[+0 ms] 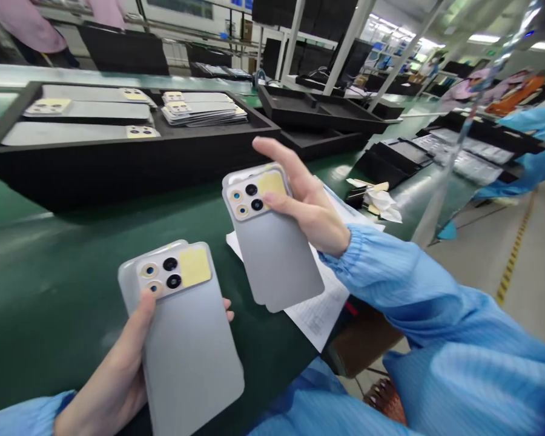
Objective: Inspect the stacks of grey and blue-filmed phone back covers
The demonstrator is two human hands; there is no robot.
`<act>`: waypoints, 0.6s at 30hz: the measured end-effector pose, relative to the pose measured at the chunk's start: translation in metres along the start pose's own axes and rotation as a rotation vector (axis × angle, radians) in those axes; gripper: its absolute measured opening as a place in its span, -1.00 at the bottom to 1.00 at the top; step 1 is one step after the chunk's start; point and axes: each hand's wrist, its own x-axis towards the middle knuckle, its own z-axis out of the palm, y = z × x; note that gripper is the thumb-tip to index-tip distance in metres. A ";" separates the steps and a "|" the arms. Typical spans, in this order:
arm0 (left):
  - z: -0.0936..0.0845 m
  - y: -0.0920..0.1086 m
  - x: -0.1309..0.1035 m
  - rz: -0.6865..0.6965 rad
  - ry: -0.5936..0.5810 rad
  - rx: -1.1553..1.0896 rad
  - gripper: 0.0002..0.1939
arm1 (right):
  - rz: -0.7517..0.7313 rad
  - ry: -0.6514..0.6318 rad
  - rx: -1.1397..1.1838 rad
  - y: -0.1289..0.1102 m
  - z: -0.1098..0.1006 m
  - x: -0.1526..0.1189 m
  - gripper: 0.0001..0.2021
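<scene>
My left hand (122, 369) grips a stack of grey phone back covers (193, 351) at the lower left, thumb beside the camera lenses and fingertips showing at the far edge. Each top cover has four lens rings and a yellow sticker. Higher up and to the right, my right hand (311, 209) pinches another pair of grey covers (277, 254) by the upper corner, its thumb on the yellow sticker and its index finger stretched out beyond the edge. The two bundles are apart. Under the right-hand one, printed paper (320, 309) lies on the green table (72, 266).
A black tray (131, 166) holding more covers spans the back left. Other black trays (318, 112) stand behind it. Crumpled white scraps (381, 203) and a black box (390, 163) are at the right. People in pink and a blue sleeve (536, 145) are farther off.
</scene>
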 end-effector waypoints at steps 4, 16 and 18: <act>-0.005 -0.008 0.004 0.126 -0.110 0.028 -0.43 | -0.071 -0.123 0.090 0.013 0.029 0.008 -0.72; -0.008 -0.011 0.010 0.265 -0.221 0.013 -0.47 | 0.175 -0.335 0.407 0.023 0.065 -0.018 -0.77; -0.009 -0.011 0.011 0.257 -0.219 0.000 -0.48 | 0.198 -0.396 0.432 0.018 0.068 -0.021 -0.77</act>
